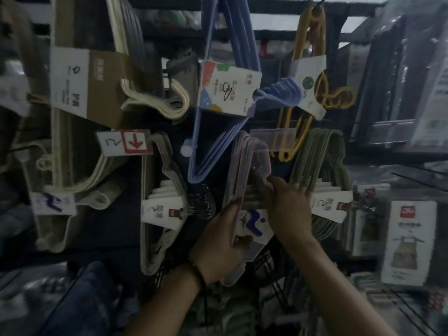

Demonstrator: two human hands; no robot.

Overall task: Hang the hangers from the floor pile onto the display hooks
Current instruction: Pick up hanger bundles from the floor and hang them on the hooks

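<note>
Looks like mid-hang. Left hand [223,238] grips the pink hanger bundle [242,166] at its label end and right hand [288,209] holds its upper side, between the blue hangers [211,154] and green hangers [320,161]. Next it probably needs lifting onto a display hook, which I can't make out.

Both bare forearms reach up and forward, close together. Left hand [218,243] grips the hanger bundle [238,170] from the side, thumb across the front. Right hand [288,209] sits just above, back to the camera, fingers curled onto the same bundle.
</note>
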